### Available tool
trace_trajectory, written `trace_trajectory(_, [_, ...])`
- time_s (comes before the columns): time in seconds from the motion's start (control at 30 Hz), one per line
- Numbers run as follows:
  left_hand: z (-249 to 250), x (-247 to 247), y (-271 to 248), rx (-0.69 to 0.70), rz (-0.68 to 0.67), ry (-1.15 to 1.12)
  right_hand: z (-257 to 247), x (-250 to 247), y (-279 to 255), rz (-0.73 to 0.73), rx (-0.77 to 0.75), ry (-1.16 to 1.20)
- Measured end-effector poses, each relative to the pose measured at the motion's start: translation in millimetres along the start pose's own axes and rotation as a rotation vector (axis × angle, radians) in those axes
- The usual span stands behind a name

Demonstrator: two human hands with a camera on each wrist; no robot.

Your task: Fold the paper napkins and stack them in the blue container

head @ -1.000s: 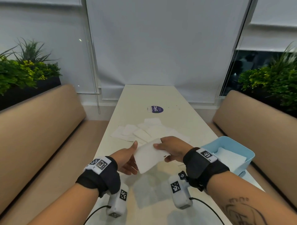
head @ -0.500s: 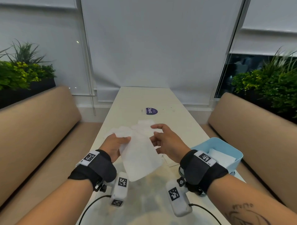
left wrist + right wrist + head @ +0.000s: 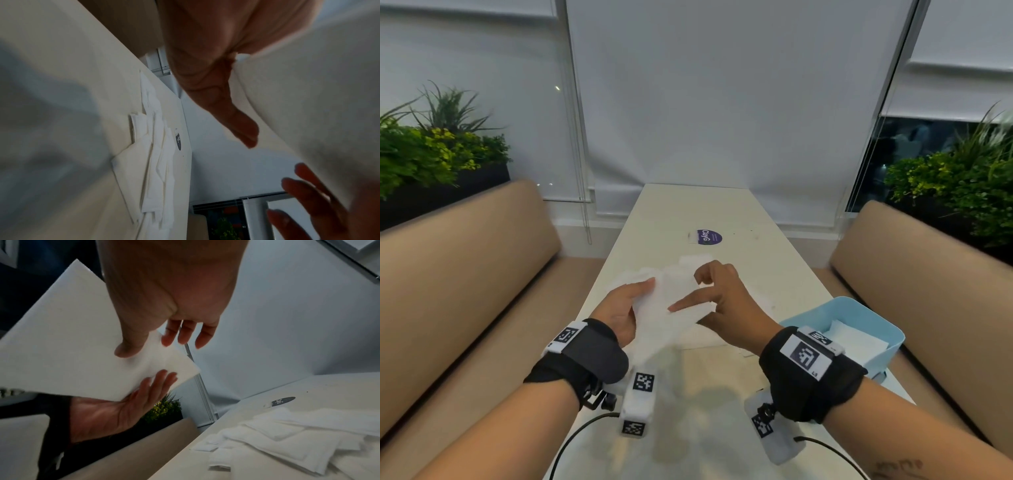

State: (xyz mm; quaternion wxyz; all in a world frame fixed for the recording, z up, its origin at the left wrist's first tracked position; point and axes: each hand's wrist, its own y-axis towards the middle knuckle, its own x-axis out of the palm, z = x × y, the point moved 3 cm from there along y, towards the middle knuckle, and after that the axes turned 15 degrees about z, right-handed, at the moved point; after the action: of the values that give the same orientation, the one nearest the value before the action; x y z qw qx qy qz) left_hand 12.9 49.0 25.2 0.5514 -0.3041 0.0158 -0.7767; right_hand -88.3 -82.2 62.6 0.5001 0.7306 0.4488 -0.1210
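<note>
— Head camera: where's the napkin?
— Raised above the table, between both hands. The left hand grips the paper napkin by its left edge; the right hand lays one straight digit across its face. Just beyond lie loose napkins; the blue container sits by the right wrist, folded napkins inside.
— Left wrist?
— The left thumb lies along the sheet, a corner tucked in its crook.
— Right wrist?
— The right thumb presses the near face, left fingers flat behind it. Three right fingers hang loose; the forefinger is hidden behind the sheet, so it reads as a pinch.
</note>
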Motion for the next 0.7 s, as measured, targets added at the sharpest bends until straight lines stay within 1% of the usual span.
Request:
trace_trajectory(0.1, [5.8, -7.8, 3.4, 0.069, 0.024, -0.063, 0.8, -1.2, -2.2, -0.097, 0.126, 0.088])
trace_trajectory(0.2, [10.3, -14.5, 3.9, 0.122, 0.048, -0.04, 3.3, -0.2, -6.8, -0.173, 0.232, 0.128])
trace_trajectory(0.3, [13.2, -16.3, -0.1, 0.182, 0.031, 0.023, 1.5, -0.9, -9.4, -0.158, 0.274, 0.168])
trace_trajectory(0.4, [12.2, -13.5, -6.1, 0.261, 0.025, 0.15, 3.3, -0.8, -8.0, -0.059, 0.318, 0.189])
trace_trajectory(0.47, [10.1, -10.3, -8.5, 0.318, 0.017, 0.241, 6.4, 2.6, -6.7, -0.037, 0.388, 0.25])
trace_trajectory(0.5, [9.1, -8.1, -10.1, 0.335, 0.002, 0.268, 6.3, 4.8, -6.1, -0.05, 0.435, 0.261])
trace_trajectory(0.6, [9.3, -5.0, -13.8, 0.357, 0.004, 0.294, 8.2, 12.4, -5.1, -0.144, 0.499, 0.14])
trace_trajectory(0.67, [10.9, -4.5, -14.9, 0.348, 0.001, 0.287, 7.4, 14.8, -5.1, -0.185, 0.525, 0.051])
trace_trajectory(0.7, [11.8, -4.8, -15.4, 0.337, -0.007, 0.278, 7.4, 15.3, -4.8, -0.196, 0.539, 0.042])
